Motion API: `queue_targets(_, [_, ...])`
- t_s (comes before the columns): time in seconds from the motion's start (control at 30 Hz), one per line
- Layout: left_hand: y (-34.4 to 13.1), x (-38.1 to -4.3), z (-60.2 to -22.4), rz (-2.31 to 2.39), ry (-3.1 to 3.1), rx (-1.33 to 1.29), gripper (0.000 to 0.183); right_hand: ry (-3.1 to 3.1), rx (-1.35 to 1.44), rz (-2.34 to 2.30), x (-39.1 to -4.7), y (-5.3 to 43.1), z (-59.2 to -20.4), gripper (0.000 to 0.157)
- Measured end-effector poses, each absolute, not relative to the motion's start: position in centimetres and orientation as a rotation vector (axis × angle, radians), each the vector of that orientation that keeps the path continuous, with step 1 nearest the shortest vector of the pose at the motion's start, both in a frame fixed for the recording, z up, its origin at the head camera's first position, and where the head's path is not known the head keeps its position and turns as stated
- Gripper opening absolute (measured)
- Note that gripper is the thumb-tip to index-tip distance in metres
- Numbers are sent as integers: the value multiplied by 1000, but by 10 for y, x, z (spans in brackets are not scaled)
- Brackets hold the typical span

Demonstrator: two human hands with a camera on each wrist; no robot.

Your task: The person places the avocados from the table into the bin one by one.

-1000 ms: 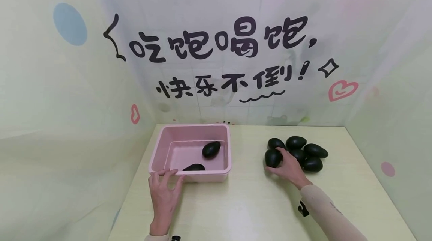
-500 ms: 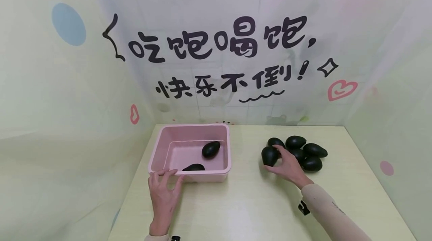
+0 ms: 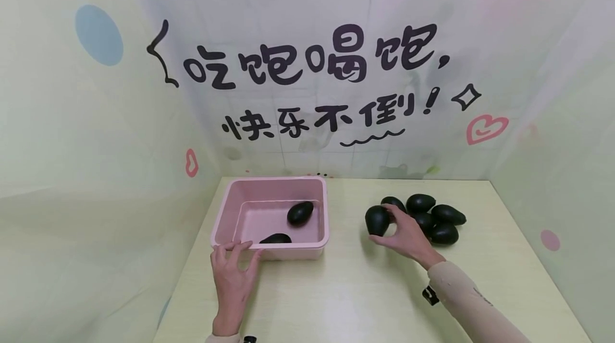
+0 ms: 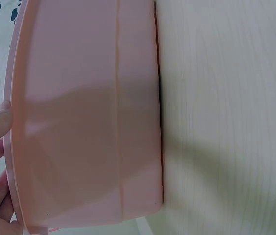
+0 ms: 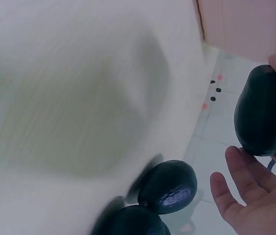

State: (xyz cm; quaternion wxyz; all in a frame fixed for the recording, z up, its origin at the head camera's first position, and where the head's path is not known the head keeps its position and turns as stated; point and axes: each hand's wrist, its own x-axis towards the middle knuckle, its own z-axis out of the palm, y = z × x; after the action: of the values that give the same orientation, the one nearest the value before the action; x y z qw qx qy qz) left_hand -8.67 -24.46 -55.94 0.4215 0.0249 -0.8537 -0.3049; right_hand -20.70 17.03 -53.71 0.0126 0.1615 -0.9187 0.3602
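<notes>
My right hand holds a dark avocado between thumb and fingertips, in the air just left of the avocado pile. The right wrist view shows this avocado pinched at its two ends, above the table. My left hand grips the near rim of a pink plastic box by its left corner. In the left wrist view, thumb and fingers meet the rim of the box. One avocado lies inside on the right; another is partly hidden behind the near wall.
Several avocados lie clustered at the right rear of the pale wooden table. A printed cloth with lettering hangs behind the table's back edge, and cloth walls flank both sides.
My right hand has lifted the avocado from the pile's near left and carried it a little to the left. The left hand and box stay put.
</notes>
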Motion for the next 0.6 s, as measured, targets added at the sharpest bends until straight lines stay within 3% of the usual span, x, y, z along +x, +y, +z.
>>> queue_targets(0.6, [-245,-87,-560,-777,-2145,68,32,-2857,527,1209,-201,152,-505,92])
